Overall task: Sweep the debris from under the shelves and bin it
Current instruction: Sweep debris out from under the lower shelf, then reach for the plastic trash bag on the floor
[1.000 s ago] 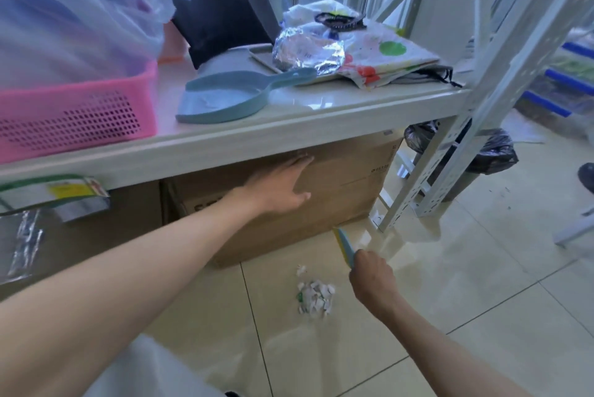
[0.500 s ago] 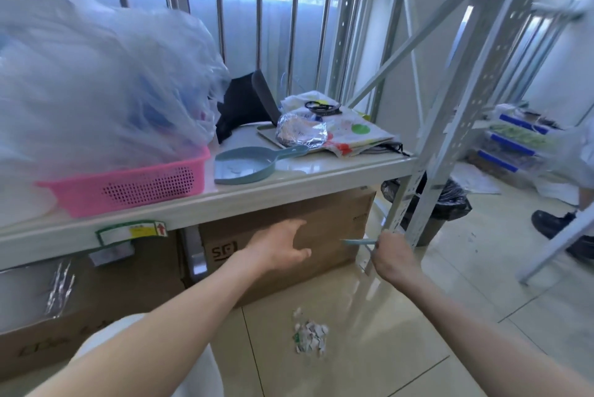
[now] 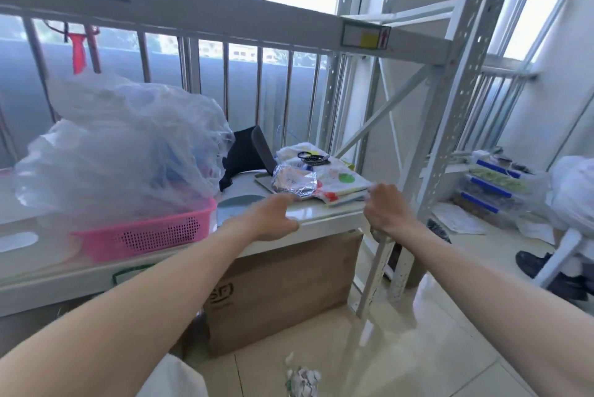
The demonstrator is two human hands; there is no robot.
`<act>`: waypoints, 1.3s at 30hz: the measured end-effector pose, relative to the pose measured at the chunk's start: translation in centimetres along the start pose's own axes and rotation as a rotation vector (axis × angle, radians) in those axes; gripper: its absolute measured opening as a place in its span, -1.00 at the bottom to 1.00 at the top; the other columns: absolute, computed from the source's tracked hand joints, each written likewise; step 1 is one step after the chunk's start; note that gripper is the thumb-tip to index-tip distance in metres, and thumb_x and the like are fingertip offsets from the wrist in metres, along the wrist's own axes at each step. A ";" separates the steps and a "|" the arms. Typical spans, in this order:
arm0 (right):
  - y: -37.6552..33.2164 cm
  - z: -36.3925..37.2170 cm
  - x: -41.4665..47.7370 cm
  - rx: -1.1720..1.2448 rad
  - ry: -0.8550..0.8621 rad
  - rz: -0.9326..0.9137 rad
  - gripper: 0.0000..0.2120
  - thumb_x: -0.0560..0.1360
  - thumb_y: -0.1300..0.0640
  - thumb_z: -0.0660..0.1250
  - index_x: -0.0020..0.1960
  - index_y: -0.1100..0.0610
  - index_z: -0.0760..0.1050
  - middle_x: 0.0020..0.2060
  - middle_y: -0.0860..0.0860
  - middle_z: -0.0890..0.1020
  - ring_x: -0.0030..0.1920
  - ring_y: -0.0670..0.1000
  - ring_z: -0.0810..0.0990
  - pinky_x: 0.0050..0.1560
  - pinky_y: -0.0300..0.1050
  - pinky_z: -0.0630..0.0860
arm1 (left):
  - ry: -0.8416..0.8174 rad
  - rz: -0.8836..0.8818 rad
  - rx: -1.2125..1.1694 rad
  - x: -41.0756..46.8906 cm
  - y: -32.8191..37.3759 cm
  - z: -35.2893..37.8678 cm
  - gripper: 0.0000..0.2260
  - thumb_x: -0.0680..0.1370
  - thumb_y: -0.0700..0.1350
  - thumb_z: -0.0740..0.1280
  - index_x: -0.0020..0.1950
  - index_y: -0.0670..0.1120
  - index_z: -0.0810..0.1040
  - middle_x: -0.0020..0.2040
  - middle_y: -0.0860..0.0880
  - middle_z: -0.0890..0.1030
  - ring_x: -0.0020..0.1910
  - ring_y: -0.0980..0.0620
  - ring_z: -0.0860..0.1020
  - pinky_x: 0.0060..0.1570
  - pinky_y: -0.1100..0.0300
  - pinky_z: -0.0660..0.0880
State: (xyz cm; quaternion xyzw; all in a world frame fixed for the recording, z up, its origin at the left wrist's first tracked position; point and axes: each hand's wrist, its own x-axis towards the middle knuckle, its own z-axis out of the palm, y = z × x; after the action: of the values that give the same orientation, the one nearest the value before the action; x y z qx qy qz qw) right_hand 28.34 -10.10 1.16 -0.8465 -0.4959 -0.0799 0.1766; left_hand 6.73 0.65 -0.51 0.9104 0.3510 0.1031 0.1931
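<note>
Debris [image 3: 302, 379] is a small pile of white and green scraps on the floor tile, near side, just in front of the box [image 3: 283, 293] that sits under the shelf [image 3: 324, 219]. Not swept up yet.

Left hand [image 3: 273, 216] is stretched over the shelf's front edge, right at the dustpan [image 3: 231, 207]. It covers the handle end. Fingers look mostly straight with the thumb down by the edge, but it's blurred, so I can't tell if it has a grip.

Right hand [image 3: 382, 213] is a curled fist at the shelf's right front corner, beside the upright [image 3: 450, 139]. Can't tell what's in it, if anything.

Dustpan is teal and lies flat on the shelf between the pink basket [image 3: 144, 232] on the left and a foil packet [image 3: 294, 181] on the right. A big clear plastic bag [image 3: 128, 152] is heaped in the basket.

Bin [image 3: 438, 231] has a black liner and stands on the floor to the right, behind the upright, partly hidden by the right forearm. It's well apart from the debris.
</note>
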 end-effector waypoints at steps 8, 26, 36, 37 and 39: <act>-2.1 2.4 7.9 0.151 0.106 0.164 -0.90 0.48 0.33 0.20 -0.10 0.28 0.48 -0.15 0.19 0.55 -0.07 0.23 0.59 -0.20 -0.09 0.37 | 0.083 -0.105 0.041 7.2 -2.0 -1.6 -0.32 0.39 0.18 0.34 0.49 0.08 0.29 0.45 -0.01 0.41 0.35 -0.04 0.43 0.29 0.05 0.40; 3.4 7.0 10.4 0.085 0.107 0.037 -0.67 0.56 0.08 0.13 0.16 0.21 0.56 0.08 0.18 0.62 0.06 0.21 0.59 -0.07 -0.05 0.46 | 0.173 -0.060 0.085 12.3 -2.7 1.4 -0.44 0.60 0.31 0.04 0.52 0.07 0.27 0.53 -0.03 0.29 0.46 -0.12 0.31 0.34 -0.07 0.27; 20.2 -5.4 1.5 -0.070 -0.026 0.265 -0.81 0.44 0.18 0.16 -0.35 0.15 0.36 -0.36 0.07 0.41 -0.25 0.13 0.42 -0.34 -0.12 0.30 | 0.066 0.181 -0.083 11.2 11.7 7.5 -0.44 0.56 0.23 0.26 0.49 0.01 0.32 0.48 -0.10 0.36 0.42 -0.14 0.36 0.37 -0.04 0.28; 22.3 -6.2 0.3 -0.083 -0.039 0.304 -0.84 0.43 0.17 0.17 -0.32 0.15 0.36 -0.33 0.08 0.43 -0.23 0.13 0.44 -0.28 -0.12 0.34 | 0.024 0.212 -0.092 11.4 13.6 8.9 -0.41 0.55 0.25 0.26 0.49 0.00 0.32 0.48 -0.10 0.36 0.43 -0.13 0.35 0.37 -0.03 0.28; 26.6 -7.3 -2.2 -0.102 -0.038 0.393 -0.91 0.38 0.14 0.18 -0.25 0.15 0.40 -0.25 0.11 0.48 -0.19 0.14 0.50 -0.19 -0.11 0.40 | -0.078 0.273 -0.132 11.7 17.7 11.8 -0.34 0.52 0.29 0.27 0.51 -0.05 0.31 0.48 -0.11 0.36 0.43 -0.11 0.35 0.38 0.00 0.27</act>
State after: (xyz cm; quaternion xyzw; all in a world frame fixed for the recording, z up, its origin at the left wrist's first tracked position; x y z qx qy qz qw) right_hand 50.65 -26.50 1.43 -0.9362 -0.3197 -0.0528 0.1362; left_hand 29.69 -6.70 -3.06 0.9383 0.2085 0.1156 0.2505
